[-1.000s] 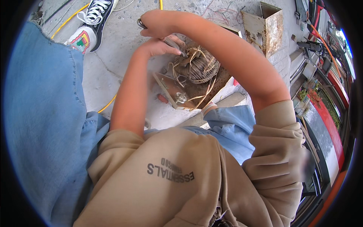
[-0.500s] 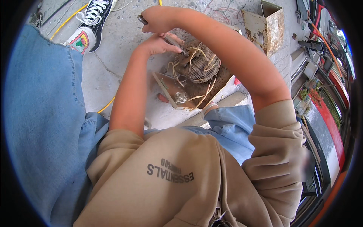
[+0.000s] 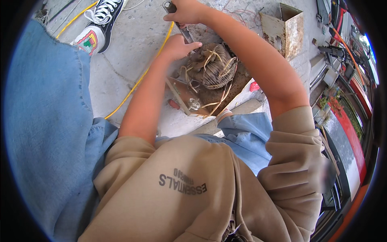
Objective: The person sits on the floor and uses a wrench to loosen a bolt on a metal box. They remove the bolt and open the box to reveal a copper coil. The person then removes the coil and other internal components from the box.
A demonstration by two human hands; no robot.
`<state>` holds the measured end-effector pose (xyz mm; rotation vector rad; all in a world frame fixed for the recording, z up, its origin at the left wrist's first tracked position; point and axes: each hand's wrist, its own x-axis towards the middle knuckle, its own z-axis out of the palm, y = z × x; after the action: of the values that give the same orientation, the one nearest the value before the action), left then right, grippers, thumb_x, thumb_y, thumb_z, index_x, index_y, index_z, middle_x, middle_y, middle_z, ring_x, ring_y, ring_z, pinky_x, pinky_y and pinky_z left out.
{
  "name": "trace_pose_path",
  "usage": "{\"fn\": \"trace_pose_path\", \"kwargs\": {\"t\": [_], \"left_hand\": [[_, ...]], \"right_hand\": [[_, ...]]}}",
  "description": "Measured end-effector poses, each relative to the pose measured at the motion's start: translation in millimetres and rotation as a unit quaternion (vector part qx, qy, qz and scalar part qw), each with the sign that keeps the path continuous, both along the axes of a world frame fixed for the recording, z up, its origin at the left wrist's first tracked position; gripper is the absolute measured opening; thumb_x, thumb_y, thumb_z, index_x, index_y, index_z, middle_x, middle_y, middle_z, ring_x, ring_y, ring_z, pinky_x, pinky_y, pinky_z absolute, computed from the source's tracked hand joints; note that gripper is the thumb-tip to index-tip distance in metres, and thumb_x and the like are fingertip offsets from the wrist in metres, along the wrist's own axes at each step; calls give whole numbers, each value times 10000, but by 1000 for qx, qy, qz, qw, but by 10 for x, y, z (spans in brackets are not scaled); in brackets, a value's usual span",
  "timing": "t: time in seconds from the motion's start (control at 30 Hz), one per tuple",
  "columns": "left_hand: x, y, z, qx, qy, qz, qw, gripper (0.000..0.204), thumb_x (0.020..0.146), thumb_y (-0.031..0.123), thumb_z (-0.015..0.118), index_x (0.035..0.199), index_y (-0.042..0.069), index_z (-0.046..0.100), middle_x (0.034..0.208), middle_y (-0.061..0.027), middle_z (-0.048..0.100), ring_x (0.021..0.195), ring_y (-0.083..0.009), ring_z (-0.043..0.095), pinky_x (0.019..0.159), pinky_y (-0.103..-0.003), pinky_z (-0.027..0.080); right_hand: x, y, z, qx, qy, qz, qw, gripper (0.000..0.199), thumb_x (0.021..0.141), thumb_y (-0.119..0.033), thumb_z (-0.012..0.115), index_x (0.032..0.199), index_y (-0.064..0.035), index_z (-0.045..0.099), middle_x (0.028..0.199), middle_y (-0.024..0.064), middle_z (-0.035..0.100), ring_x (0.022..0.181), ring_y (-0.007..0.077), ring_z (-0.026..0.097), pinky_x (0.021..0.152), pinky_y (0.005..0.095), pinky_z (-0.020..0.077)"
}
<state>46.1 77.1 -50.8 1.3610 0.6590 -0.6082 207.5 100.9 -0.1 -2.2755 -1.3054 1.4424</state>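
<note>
The right hand (image 3: 186, 11) gripped a metal tool (image 3: 182, 25) above the wire coil (image 3: 211, 66), the left hand (image 3: 177, 46) steadying its blade just beside; a slip might gouge fingers.

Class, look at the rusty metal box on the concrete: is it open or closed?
Open. The rusty metal box shows a hollow top with no lid.
</note>
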Motion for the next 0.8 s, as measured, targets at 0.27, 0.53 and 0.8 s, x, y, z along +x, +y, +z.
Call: {"fn": "trace_pose_path", "kwargs": {"t": [0.27,0.53,0.8], "left_hand": [[38,40,243,-87,20,38,995,384,818,347,711,1108,106,636,846,-25,656,739,-127,634,689,-296,517],[-162,112,141,-352,6,125,928,483,884,188,687,1319,153,480,1251,23,523,1040,-80,543,871,-249,497],[-120,-1,17,-244,35,109,963,367,828,284,758,1098,111,579,1090,15,586,989,-84,568,845,-245,507]], "right_hand": [[-114,11,-131,-46,-70,-6,996,279,768,-222,644,881,31,670,895,266,660,869,410,645,794,466,522],[13,-62,-682,-65,-84,38,994,296,776,-202,586,872,65,671,896,295,652,893,406,648,795,456,523],[73,-51,-864,-79,-80,88,990,306,801,-239,580,852,41,693,902,254,670,849,383,665,760,438,531]]}}
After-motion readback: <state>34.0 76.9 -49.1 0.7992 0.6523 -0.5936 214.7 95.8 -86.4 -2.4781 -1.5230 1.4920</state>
